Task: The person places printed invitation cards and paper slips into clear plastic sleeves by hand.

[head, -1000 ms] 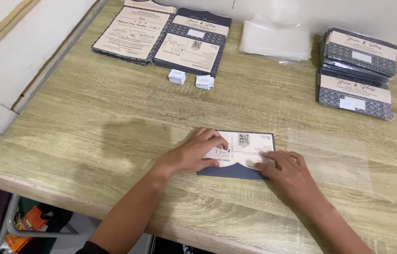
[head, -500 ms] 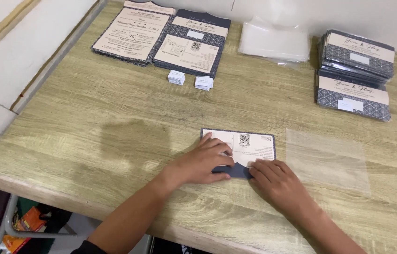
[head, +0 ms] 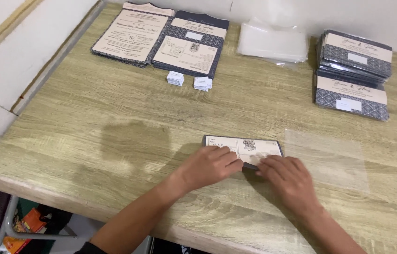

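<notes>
Folded smaller since the earlier frame, the card [head: 248,146] lies at centre desk [head: 114,122] under both hands' flattened fingers, left [head: 210,165] and right [head: 287,178]; pressing evenly along the fold should crease it cleanly.

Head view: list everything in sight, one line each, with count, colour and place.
folded card: one, cream face with dark blue edge, front centre under both hands
clear sleeve: one, transparent, flat right of the card
open card stacks: two, cream and dark blue, far left
small paper stacks: two, white, in front of the open cards
clear sleeve pile: one, transparent, far centre
finished card stacks: two, dark blue patterned, far right
table: one, light wood grain
left hand: pressing the card
right hand: pressing the card
</notes>
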